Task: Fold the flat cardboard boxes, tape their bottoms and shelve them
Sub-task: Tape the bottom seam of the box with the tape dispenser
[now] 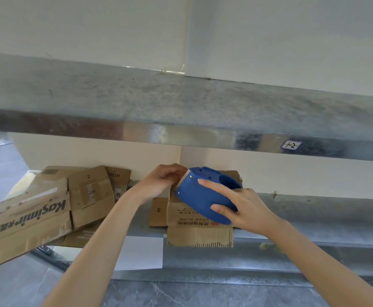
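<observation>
— Where's the box [187,218]?

— On the shelf [313,216], dead centre. It sits straight under the dispenser [200,196], and one flap hangs over the shelf's near edge at 6 o'clock.

— Grips?

— My right hand [247,209] wraps the dispenser from 4 o'clock, forefinger laid along its side, thumb underneath. My left hand [161,180] is at 10 o'clock of it, fingers curled right at the teeth. Whether that grip pinches a tape end or the box's far edge, I cannot tell; no tape shows.

— Which way does the pull go?

— The teeth point to 10 o'clock, at the box's far edge. The box's visible face runs 12 to 6, so I judge the right hand draws back toward 6 while the left anchors the far end. The right is nearer for that.

— And the flats [48,207]?

— Heaped at 9 o'clock, well apart, overhanging the shelf edge.
</observation>
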### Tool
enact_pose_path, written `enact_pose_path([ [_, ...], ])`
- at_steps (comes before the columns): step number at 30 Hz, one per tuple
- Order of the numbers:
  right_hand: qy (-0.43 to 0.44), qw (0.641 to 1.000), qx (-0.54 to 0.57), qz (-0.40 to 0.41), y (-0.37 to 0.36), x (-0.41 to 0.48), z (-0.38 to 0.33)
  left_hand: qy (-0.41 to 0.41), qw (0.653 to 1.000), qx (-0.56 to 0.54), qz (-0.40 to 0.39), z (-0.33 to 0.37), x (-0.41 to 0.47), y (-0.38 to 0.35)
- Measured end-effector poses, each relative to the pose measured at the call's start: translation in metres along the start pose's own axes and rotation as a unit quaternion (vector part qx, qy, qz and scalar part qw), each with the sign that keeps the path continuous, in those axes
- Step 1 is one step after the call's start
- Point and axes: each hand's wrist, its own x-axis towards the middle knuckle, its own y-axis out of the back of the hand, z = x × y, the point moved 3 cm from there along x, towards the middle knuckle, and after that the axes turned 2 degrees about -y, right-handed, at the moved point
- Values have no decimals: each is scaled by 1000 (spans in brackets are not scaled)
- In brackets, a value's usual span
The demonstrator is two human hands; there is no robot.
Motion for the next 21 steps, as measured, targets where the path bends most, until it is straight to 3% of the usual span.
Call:
enact_pose_path([
  [4, -44, 989, 139, 24, -1, 0, 2, 3, 1000, -12, -15, 3, -5, -5],
  [11, -113, 921, 368, 68, 6, 4, -10, 4, 994, -112, -6, 7, -10, -19],
  [14, -125, 903, 403, 78, 5, 5, -12, 6, 992, -127, 15, 8, -10, -22],
  [21, -139, 905, 396, 70, 5, 7, -17, -4, 989, -116, 94, 3, -5, -28],
])
